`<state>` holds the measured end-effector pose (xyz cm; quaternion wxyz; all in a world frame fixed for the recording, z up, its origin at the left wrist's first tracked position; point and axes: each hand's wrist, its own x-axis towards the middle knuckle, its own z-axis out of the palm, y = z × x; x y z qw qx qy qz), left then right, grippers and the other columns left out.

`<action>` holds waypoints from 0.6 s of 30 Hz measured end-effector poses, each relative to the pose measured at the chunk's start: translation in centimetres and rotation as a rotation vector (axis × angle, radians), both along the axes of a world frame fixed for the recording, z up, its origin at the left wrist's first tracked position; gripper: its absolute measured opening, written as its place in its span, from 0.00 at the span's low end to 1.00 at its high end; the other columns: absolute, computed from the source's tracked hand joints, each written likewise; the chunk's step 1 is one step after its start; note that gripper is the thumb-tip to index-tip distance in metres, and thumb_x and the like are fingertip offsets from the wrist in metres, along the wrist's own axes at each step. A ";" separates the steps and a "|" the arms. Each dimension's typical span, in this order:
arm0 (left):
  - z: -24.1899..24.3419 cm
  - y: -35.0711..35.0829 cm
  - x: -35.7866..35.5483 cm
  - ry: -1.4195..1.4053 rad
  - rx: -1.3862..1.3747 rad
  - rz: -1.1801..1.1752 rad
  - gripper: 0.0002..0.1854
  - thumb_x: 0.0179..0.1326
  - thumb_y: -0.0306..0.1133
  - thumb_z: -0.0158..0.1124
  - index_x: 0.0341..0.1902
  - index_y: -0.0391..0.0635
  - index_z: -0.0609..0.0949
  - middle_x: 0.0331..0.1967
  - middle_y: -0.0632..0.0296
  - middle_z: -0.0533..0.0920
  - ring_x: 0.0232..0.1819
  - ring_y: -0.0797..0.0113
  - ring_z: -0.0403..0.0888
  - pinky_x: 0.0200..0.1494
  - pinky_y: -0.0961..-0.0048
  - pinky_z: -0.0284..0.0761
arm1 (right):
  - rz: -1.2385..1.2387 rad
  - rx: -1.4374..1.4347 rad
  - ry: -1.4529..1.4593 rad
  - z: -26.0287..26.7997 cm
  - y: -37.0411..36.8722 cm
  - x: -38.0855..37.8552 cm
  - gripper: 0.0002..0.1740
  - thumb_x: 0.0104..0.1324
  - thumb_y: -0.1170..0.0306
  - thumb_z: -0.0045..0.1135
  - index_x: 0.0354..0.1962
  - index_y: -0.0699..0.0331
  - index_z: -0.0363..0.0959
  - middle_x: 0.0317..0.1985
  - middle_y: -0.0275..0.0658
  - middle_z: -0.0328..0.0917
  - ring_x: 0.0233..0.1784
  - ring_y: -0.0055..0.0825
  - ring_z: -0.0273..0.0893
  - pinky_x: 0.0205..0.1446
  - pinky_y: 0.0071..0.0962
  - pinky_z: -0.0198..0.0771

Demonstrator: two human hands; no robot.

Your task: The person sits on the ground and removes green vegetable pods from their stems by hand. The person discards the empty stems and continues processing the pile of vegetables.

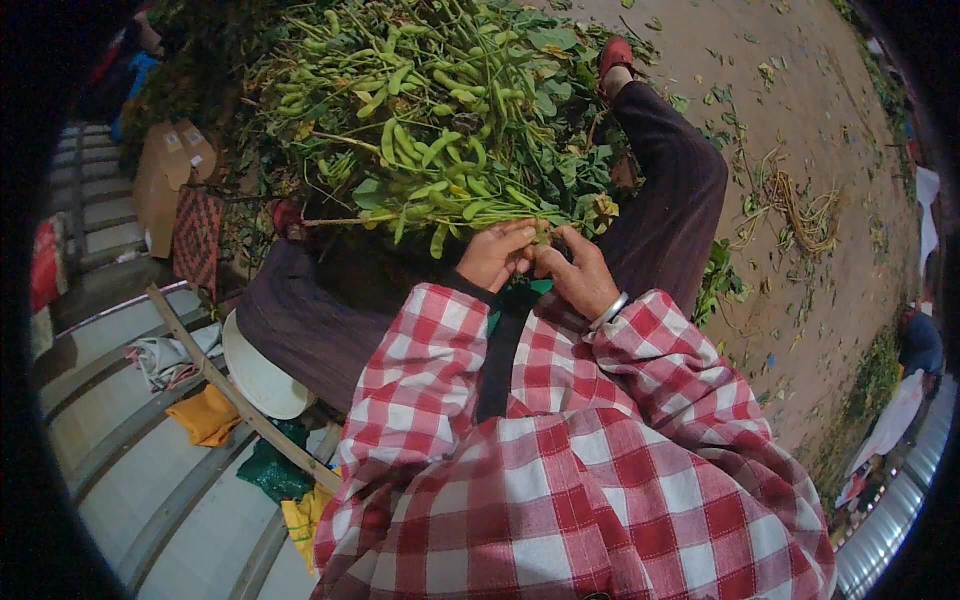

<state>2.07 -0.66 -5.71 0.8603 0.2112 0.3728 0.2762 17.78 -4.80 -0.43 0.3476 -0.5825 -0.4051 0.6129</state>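
My left hand (499,253) and my right hand (581,271) meet close together in front of my lap, fingertips nearly touching. Between them is the tip end of a leafy soybean stalk with green pods (442,199), lying to the left and above the hands. The fingers of both hands are closed on its thin stems; which small part each one pinches is hard to tell. Beyond lies a large heap of soybean plants (360,82) with many green pods and leaves. A metal bangle (609,311) is on my right wrist.
A cardboard box (161,187) and a red-black woven panel (196,236) stand at the left. Nearer are a white tub (259,367), a wooden pole (225,382) and cloths. Pulled stems (806,210) and scattered leaves lie on the ground at right. A person (921,345) is at the far right.
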 end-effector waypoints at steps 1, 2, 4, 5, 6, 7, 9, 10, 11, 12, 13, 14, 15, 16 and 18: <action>0.2 0.0 0.1 0.007 -0.024 0.021 0.13 0.63 0.33 0.53 0.46 0.40 0.76 0.28 0.66 0.77 0.22 0.79 0.71 0.21 0.83 0.62 | -0.029 0.017 -0.015 -0.7 -0.1 0.1 0.14 0.63 0.67 0.52 0.41 0.70 0.69 0.31 0.38 0.76 0.33 0.21 0.74 0.36 0.22 0.70; 0.5 -0.1 0.2 0.014 -0.048 0.042 0.12 0.63 0.34 0.53 0.45 0.40 0.76 0.27 0.66 0.76 0.21 0.79 0.70 0.20 0.83 0.62 | -0.059 0.034 -0.030 -1.1 -0.1 0.2 0.14 0.62 0.68 0.52 0.41 0.70 0.69 0.31 0.39 0.76 0.33 0.21 0.74 0.36 0.22 0.70; 1.2 -0.3 0.1 0.024 -0.094 0.041 0.10 0.64 0.34 0.53 0.43 0.41 0.76 0.25 0.67 0.75 0.21 0.79 0.70 0.19 0.83 0.61 | -0.098 0.090 -0.103 -0.9 0.1 0.3 0.13 0.62 0.68 0.52 0.39 0.70 0.69 0.32 0.40 0.77 0.33 0.22 0.74 0.37 0.23 0.70; 1.3 -0.4 0.0 0.025 -0.115 0.016 0.10 0.64 0.35 0.53 0.41 0.42 0.76 0.25 0.68 0.74 0.21 0.79 0.70 0.19 0.83 0.61 | -0.118 0.118 -0.140 -0.8 0.2 0.4 0.13 0.62 0.68 0.52 0.39 0.70 0.69 0.32 0.41 0.77 0.33 0.23 0.75 0.38 0.23 0.70; 1.5 -0.5 0.0 0.024 -0.135 -0.011 0.09 0.64 0.35 0.53 0.40 0.42 0.76 0.24 0.68 0.74 0.21 0.79 0.70 0.18 0.83 0.61 | -0.117 0.144 -0.146 -1.2 0.4 0.4 0.13 0.62 0.68 0.53 0.39 0.70 0.68 0.33 0.41 0.77 0.35 0.24 0.74 0.38 0.23 0.70; 1.6 -0.5 0.1 0.001 -0.127 -0.014 0.09 0.64 0.35 0.52 0.39 0.42 0.76 0.24 0.68 0.74 0.20 0.80 0.69 0.18 0.83 0.60 | -0.125 0.149 -0.127 -1.2 0.3 0.4 0.14 0.61 0.68 0.54 0.39 0.70 0.68 0.33 0.41 0.77 0.35 0.24 0.74 0.39 0.23 0.70; 1.8 -0.7 0.4 -0.042 -0.111 -0.018 0.09 0.64 0.36 0.52 0.37 0.43 0.75 0.24 0.68 0.74 0.20 0.81 0.69 0.17 0.84 0.60 | -0.139 0.159 -0.088 -0.8 0.1 0.2 0.15 0.60 0.67 0.56 0.40 0.69 0.67 0.34 0.41 0.77 0.36 0.24 0.74 0.39 0.23 0.69; 0.8 -0.7 0.1 -0.027 -0.107 -0.045 0.11 0.63 0.37 0.53 0.44 0.45 0.75 0.28 0.69 0.74 0.23 0.81 0.69 0.19 0.86 0.59 | -0.150 0.140 -0.075 -1.0 0.1 0.2 0.15 0.60 0.67 0.57 0.40 0.69 0.67 0.35 0.41 0.76 0.36 0.23 0.74 0.40 0.23 0.69; 0.4 -0.7 0.0 -0.086 -0.117 -0.050 0.10 0.63 0.37 0.54 0.43 0.45 0.75 0.28 0.69 0.74 0.22 0.82 0.69 0.18 0.86 0.59 | -0.161 0.121 -0.063 -1.6 0.1 0.2 0.15 0.60 0.68 0.57 0.40 0.68 0.66 0.35 0.40 0.76 0.37 0.23 0.74 0.40 0.23 0.69; 0.3 -0.6 0.0 -0.146 -0.126 -0.055 0.10 0.63 0.37 0.54 0.43 0.45 0.75 0.27 0.69 0.74 0.22 0.82 0.68 0.18 0.86 0.58 | -0.172 0.103 -0.052 -1.8 0.1 0.2 0.15 0.59 0.68 0.58 0.40 0.68 0.66 0.35 0.40 0.76 0.37 0.22 0.73 0.40 0.23 0.69; 0.3 -0.6 -0.1 -0.205 -0.134 -0.061 0.09 0.63 0.36 0.54 0.42 0.46 0.75 0.27 0.70 0.74 0.22 0.82 0.68 0.18 0.87 0.58 | -0.151 0.068 -0.073 -1.7 0.1 0.3 0.15 0.61 0.67 0.56 0.39 0.68 0.66 0.34 0.40 0.75 0.36 0.23 0.73 0.40 0.24 0.69; 0.3 -0.6 0.0 -0.181 -0.129 -0.032 0.09 0.62 0.36 0.54 0.41 0.46 0.75 0.27 0.70 0.74 0.21 0.83 0.68 0.18 0.87 0.58 | -0.129 0.033 -0.094 -1.5 0.0 0.4 0.14 0.62 0.66 0.55 0.39 0.68 0.66 0.33 0.40 0.75 0.35 0.23 0.73 0.39 0.24 0.69; 0.2 -0.8 0.2 -0.156 -0.125 -0.004 0.08 0.62 0.36 0.55 0.40 0.46 0.75 0.27 0.71 0.74 0.21 0.83 0.68 0.18 0.87 0.57 | -0.108 -0.003 -0.114 -1.2 0.0 0.4 0.14 0.63 0.65 0.53 0.38 0.68 0.66 0.32 0.40 0.74 0.34 0.24 0.73 0.38 0.25 0.69; 0.3 -0.9 0.3 -0.132 -0.120 0.024 0.07 0.62 0.36 0.55 0.39 0.47 0.75 0.27 0.71 0.74 0.21 0.84 0.67 0.18 0.88 0.57 | -0.047 -0.067 -0.052 -0.8 -0.1 0.5 0.14 0.64 0.64 0.50 0.38 0.68 0.66 0.31 0.40 0.74 0.33 0.25 0.73 0.37 0.25 0.68; 0.8 -0.9 0.5 -0.062 -0.124 0.080 0.08 0.62 0.36 0.57 0.37 0.43 0.76 0.23 0.70 0.73 0.19 0.84 0.67 0.16 0.87 0.57 | 0.073 -0.196 0.073 0.1 -0.3 0.7 0.15 0.67 0.62 0.44 0.37 0.67 0.66 0.28 0.41 0.72 0.30 0.26 0.72 0.35 0.27 0.68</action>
